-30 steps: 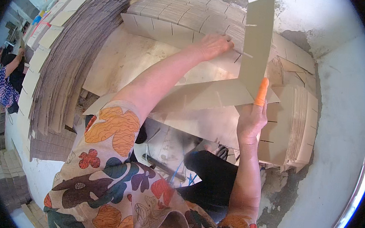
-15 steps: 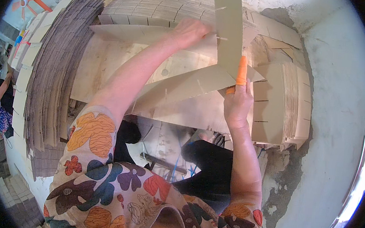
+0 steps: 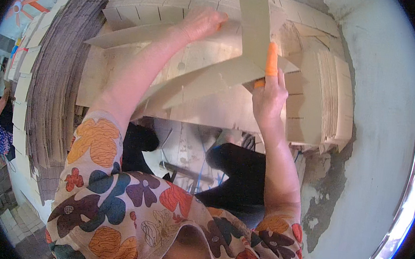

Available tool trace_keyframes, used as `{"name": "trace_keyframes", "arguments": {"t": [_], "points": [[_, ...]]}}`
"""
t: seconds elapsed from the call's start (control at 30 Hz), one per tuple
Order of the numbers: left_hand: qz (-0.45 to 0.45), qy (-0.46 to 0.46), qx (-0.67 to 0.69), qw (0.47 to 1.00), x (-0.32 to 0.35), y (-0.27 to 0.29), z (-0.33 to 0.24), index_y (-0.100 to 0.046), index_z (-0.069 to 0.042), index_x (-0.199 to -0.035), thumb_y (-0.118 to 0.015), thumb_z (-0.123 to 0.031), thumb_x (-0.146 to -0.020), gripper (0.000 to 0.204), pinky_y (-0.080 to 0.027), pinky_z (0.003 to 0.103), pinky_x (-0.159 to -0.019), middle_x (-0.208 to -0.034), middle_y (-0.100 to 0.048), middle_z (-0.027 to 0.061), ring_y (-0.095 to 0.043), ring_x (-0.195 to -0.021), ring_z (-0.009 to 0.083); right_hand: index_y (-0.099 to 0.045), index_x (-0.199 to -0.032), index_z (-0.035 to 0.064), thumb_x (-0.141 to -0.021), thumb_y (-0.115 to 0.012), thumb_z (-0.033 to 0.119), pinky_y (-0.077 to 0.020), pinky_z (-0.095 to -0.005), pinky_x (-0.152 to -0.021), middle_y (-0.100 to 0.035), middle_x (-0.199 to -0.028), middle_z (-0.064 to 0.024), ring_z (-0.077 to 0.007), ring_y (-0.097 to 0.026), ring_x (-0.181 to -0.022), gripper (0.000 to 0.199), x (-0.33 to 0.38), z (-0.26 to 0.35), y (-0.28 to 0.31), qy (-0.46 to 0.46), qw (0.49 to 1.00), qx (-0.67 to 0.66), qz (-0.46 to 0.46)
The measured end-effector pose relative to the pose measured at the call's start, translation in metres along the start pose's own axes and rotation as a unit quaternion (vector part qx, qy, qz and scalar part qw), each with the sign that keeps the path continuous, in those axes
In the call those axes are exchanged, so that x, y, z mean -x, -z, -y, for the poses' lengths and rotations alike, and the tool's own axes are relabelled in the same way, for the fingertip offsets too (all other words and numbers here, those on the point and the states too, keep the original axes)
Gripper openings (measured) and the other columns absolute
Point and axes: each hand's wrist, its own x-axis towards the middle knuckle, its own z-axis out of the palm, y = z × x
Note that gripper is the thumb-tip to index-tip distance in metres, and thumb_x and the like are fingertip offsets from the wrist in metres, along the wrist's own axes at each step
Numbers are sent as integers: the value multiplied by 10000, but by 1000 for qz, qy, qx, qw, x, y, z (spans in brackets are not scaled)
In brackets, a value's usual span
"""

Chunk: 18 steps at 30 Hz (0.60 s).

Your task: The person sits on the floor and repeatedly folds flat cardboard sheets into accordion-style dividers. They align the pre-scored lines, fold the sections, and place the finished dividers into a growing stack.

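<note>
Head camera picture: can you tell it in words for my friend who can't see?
A person's right hand, with an orange finger cover, holds a slotted cardboard strip upright, while the left hand presses on flat cardboard pieces. Tall cardboard stacks stand at the left.
</note>
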Motion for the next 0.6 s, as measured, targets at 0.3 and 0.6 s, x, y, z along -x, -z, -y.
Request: {"name": "trace_keyframes", "arguments": {"t": [0.3, 0.6], "points": [[4, -13, -1, 1000, 1, 5, -8, -635, -67, -843, -634, -73, -748, 94, -491, 435, -564, -700, -619, 167, -621, -668, 337, -344, -1412, 102, -729, -589, -77, -527, -413, -604, -564, -1015, -156, -352, -612, -718, 747, 4, 0, 7, 48, 998, 22, 35], [-74, -81, 104, 988, 6, 41, -46, -623, -56, -820, -680, -111, -750, 105, -480, 382, -564, -673, -599, 144, -600, -658, 303, -282, -1437, 65, -709, -542, -91, -524, -429, -581, -566, -1043, -188, -349, -606, -696, 789, 8, -22, -19, 48, 990, 91, 96]]}}
